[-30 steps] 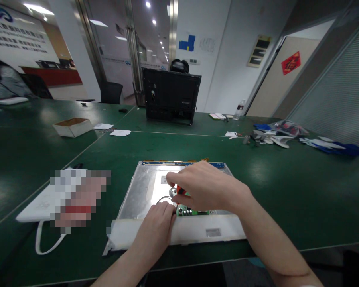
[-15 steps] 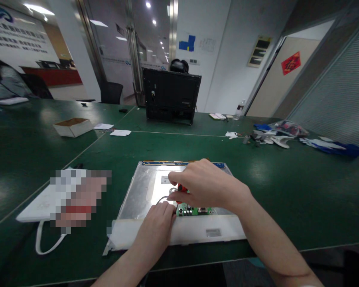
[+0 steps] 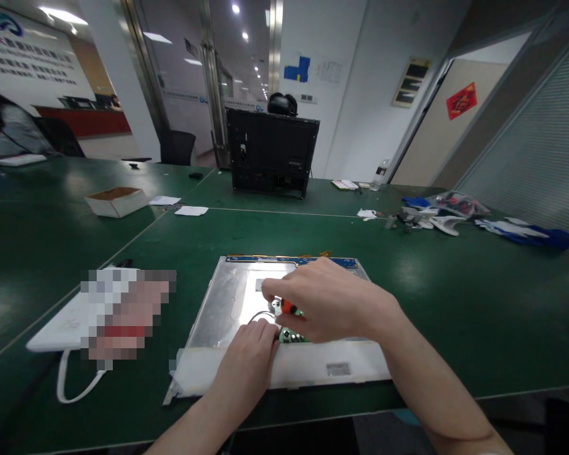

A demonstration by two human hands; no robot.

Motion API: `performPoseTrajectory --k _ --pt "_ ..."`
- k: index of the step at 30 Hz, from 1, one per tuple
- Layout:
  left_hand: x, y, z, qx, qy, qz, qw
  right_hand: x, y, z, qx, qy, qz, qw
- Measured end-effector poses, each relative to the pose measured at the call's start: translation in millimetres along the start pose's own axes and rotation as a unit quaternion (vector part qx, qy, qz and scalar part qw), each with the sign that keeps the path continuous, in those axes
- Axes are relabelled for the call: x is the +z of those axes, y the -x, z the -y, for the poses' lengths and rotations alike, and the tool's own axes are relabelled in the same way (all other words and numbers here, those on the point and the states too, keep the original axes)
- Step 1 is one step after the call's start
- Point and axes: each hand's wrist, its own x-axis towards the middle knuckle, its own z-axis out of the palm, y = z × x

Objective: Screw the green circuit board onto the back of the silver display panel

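Because the right hand [image 3: 332, 303] curls over it, only a short stub of the orange-handled tool [image 3: 288, 308] shows. The fingers are closed around it, and its tip is hidden against the metal panel [image 3: 222, 297]. The panel lies flat at the near edge of the green worktop [image 3: 455, 303], about midway along it. The left hand [image 3: 246, 360] rests on the white strip [image 3: 334, 366] along the panel's near side. Its fingertips bend down by a small green circuit board [image 3: 290, 335], which the two hands mostly cover. Whether that hand pinches anything cannot be told.

A white flat thing [image 3: 57, 325] towards the near left corner is partly lost under a blurred patch. Bare worktop lies right of the panel and behind it. A black housing [image 3: 270, 151] stands at the far edge, a cardboard box [image 3: 116, 201] far left, and loose clutter [image 3: 436, 218] far right.
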Motion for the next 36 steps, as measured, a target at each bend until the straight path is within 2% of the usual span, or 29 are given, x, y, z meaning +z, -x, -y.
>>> performPoseTrajectory --k 3,9,19,26,31,36 --pt "1.9 0.1 1.2 0.008 -0.005 -0.007 1.000 -2.1 1.0 0.6 -0.013 -0.020 0.012 1.000" --pt "6.6 -0.1 4.3 0.027 -0.024 -0.029 0.999 -1.6 -0.2 2.0 0.023 -0.005 0.014 1.000" --pt "3.0 -0.5 1.9 0.021 -0.076 0.005 0.997 -2.5 -0.5 4.6 0.004 0.005 0.005 1.000" --pt "3.2 -1.9 1.4 0.014 -0.075 0.023 0.997 -1.6 -0.1 4.5 -0.005 0.002 -0.005 1.000" --pt "4.3 -1.3 1.5 0.011 -0.070 0.008 0.997 0.3 -1.5 4.0 0.022 0.015 -0.005 1.000" --pt "2.4 -2.8 0.6 0.008 -0.061 0.026 0.998 0.3 0.2 3.3 -0.008 -0.004 -0.016 1.000"
